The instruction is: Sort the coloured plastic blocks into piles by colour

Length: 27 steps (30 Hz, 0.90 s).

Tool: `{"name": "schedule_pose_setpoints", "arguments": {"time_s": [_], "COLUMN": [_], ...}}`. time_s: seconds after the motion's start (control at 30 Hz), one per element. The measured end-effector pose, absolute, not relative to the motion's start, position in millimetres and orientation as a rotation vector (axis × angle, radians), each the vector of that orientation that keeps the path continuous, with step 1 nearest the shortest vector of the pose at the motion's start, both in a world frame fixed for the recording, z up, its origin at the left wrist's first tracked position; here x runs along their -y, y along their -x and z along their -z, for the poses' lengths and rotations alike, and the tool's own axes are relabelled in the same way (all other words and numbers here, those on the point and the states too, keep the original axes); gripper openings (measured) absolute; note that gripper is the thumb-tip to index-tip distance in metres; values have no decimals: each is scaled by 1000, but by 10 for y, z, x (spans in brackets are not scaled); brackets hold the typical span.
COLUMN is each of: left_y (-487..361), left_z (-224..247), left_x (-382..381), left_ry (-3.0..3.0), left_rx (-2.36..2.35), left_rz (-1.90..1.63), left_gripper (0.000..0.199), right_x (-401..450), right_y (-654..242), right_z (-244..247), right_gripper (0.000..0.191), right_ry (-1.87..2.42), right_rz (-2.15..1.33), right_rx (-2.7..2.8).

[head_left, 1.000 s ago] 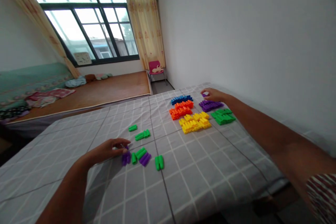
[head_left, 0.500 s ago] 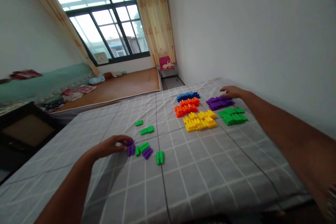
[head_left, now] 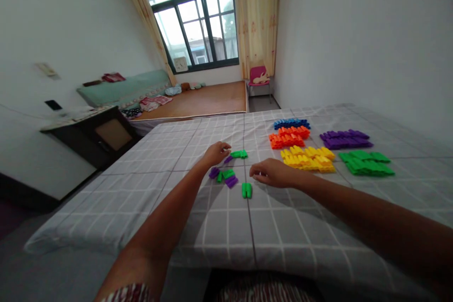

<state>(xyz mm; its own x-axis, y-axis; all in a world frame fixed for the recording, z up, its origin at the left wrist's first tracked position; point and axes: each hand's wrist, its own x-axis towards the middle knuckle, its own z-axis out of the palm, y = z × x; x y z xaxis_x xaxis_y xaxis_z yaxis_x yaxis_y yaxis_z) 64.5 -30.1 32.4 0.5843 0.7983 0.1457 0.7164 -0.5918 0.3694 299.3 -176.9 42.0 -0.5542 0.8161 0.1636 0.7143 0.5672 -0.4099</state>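
My left hand [head_left: 216, 153] is over the far side of the loose pieces, its fingers loosely bent and apart. A small purple plastic piece [head_left: 228, 158] lies just below its fingertips, beside a few green plastic pieces [head_left: 239, 154]. Whether a finger touches the purple one I cannot make out. My right hand [head_left: 272, 172] hovers right of the loose pieces, fingers curved and nothing visible in them. Between the hands and nearer me lie purple pieces [head_left: 231, 182], more green pieces [head_left: 228, 173] and a green pair [head_left: 247, 190].
Sorted piles stand at the right: blue [head_left: 292, 124], orange [head_left: 288, 137], yellow [head_left: 308, 159], purple [head_left: 346, 139] and green [head_left: 367, 163]. They rest on a grey checked cloth [head_left: 198, 226]. Beyond are a brown-topped bed [head_left: 212, 96], a pink chair [head_left: 258, 75] and a dark cabinet [head_left: 95, 134].
My right hand has come from the purple pile to the loose pieces. My left hand has moved forward to the far green pieces; one purple piece now lies beside them. The view has turned left.
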Motion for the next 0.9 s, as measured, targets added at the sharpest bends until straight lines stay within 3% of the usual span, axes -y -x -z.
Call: {"name": "schedule_pose_setpoints", "arguments": {"time_s": [0.33, 0.7, 0.9], "left_y": [-989, -1606, -2639], "left_z": [-308, -703, -999], "left_x": [364, 431, 824], "left_ry": [-2872, -2820, -2815], "left_rx": [-1223, -1114, -626], "left_rz": [-221, -578, -567], "left_gripper": [26, 23, 21], "right_x": [1683, 1567, 1522], "right_y": [-3053, -3100, -3048], "right_z": [-18, 20, 43], "right_gripper": [19, 29, 21], "right_ry": [1195, 1270, 1273], "right_rz": [-583, -435, -277], "right_rx": [2137, 2050, 2278]}}
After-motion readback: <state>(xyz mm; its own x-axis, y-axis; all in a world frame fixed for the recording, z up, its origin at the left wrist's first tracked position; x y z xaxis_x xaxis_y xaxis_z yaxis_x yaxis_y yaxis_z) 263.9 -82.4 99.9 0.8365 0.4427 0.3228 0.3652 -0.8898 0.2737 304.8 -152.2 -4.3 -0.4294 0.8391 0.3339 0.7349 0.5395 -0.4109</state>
